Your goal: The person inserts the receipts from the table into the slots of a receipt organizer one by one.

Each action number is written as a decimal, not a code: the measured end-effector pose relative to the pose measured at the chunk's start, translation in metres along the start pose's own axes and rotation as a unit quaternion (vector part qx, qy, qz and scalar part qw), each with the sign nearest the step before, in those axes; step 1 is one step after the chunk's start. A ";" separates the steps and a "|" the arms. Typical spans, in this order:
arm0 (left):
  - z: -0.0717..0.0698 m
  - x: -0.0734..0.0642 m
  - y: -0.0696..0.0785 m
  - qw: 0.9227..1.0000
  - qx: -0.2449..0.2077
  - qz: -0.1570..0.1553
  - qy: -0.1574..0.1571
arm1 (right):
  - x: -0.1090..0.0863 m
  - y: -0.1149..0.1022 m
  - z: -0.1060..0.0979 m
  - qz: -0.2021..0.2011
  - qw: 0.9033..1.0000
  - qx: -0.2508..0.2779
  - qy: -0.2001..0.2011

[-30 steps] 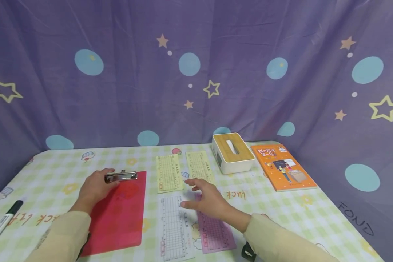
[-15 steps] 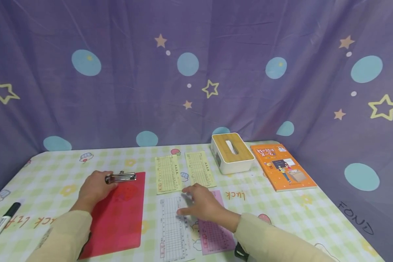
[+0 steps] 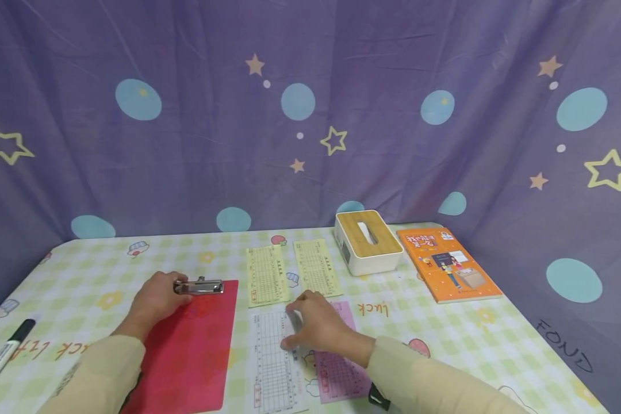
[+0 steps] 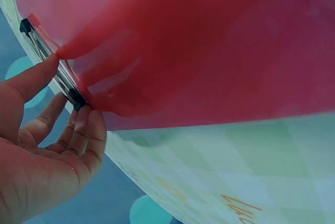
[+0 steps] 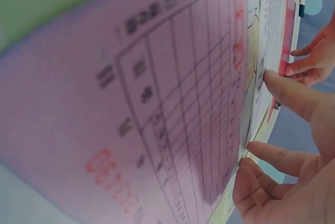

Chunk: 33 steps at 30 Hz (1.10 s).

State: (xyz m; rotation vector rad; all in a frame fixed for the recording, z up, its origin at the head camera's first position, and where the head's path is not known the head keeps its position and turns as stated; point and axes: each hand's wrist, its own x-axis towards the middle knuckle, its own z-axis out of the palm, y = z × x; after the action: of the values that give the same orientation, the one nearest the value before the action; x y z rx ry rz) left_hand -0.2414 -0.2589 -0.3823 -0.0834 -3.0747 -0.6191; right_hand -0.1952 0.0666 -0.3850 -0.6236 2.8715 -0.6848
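On the left of the surface (image 3: 419, 310) lies a marker (image 3: 2, 356), near my sleeve. Next, my left grip (image 3: 157, 296) pinches the left end of the metal clip (image 3: 207, 287) at the far edge of the red clipboard (image 3: 196, 345). The board looks smooth, stiff and rather slippery; the clip, probably its heaviest part, should give the firmest hold. Right of it lie two yellow slips (image 3: 266, 276) on the far side and, nearer, a white slip (image 3: 276, 368). My right grip (image 3: 321, 325), thumb and fingers spread apart, is at the white slip's far right part; I cannot tell whether the paper is lifted. Thin, light and easily creased, it is best taken lightly by an edge. The pink slip (image 3: 344, 379), partly under my hand, should handle alike. Farther right stand a tissue box (image 3: 370, 247) and an orange book (image 3: 447, 264).
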 end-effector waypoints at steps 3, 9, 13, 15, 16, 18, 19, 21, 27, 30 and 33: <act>0.000 -0.002 0.003 1.000 0.001 -0.004 -0.005 | 0.000 -0.001 0.000 0.001 1.000 -0.009 -0.001; 0.000 -0.005 0.009 1.000 0.003 -0.021 -0.005 | 0.000 0.001 0.002 0.000 1.000 -0.016 0.002; 0.002 -0.005 0.011 1.000 0.007 -0.023 -0.002 | 0.000 0.002 0.002 -0.003 1.000 -0.019 0.003; 0.002 -0.005 0.012 1.000 0.009 -0.023 -0.001 | -0.001 0.002 0.002 -0.003 1.000 -0.021 0.004; 0.002 -0.005 0.012 1.000 0.009 -0.023 0.000 | -0.001 0.002 0.002 -0.002 1.000 -0.022 0.003; 0.002 -0.005 0.011 1.000 0.009 -0.024 0.001 | -0.001 0.002 0.002 -0.002 1.000 -0.025 0.004; 0.002 -0.005 0.010 1.000 0.008 -0.026 0.001 | -0.001 0.002 0.003 -0.002 1.000 -0.025 0.003; 0.002 -0.006 0.007 1.000 0.002 -0.030 0.003 | -0.001 0.001 0.003 -0.004 1.000 -0.026 0.000; 0.004 -0.004 0.004 0.998 -0.029 -0.046 0.003 | -0.001 0.001 0.003 -0.008 0.999 -0.039 -0.003; 0.003 -0.002 0.004 0.999 -0.031 -0.042 -0.005 | -0.002 0.001 0.002 -0.008 0.999 -0.043 0.000; 0.003 -0.004 0.003 0.999 -0.027 -0.026 -0.008 | -0.002 0.001 0.001 -0.009 0.999 -0.043 0.000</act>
State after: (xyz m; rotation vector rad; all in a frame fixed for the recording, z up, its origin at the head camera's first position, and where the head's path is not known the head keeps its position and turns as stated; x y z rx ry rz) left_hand -0.2371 -0.2557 -0.3836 -0.0093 -3.0845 -0.7086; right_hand -0.1934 0.0682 -0.3860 -0.6616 2.9127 -0.5661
